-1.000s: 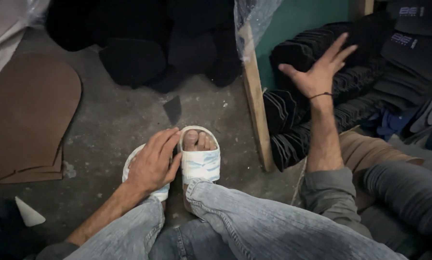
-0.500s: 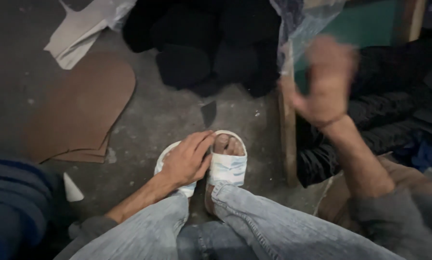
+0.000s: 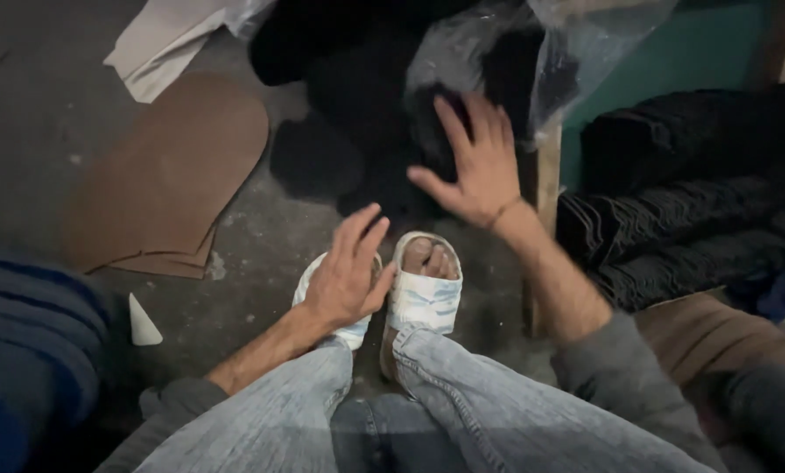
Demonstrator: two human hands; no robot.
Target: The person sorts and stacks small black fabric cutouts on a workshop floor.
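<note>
While hands (image 3: 348, 276) rest (open), clear plastic bag (image 3: 532, 52) hangs above.

Worn on the head, looking steeply down and close over the knees (image 3: 392, 412) to the floor (image 3: 42, 114).

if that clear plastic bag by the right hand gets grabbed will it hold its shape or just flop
The clear plastic bag looks thin and crinkled, so it would probably flop and crumple. The dark cloth pile it drapes over likely sags too. The right hand hovers open beside it.

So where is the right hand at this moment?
Head view: the right hand is open above the white sandals, reaching over the dark clothes beside the wooden post.
</note>
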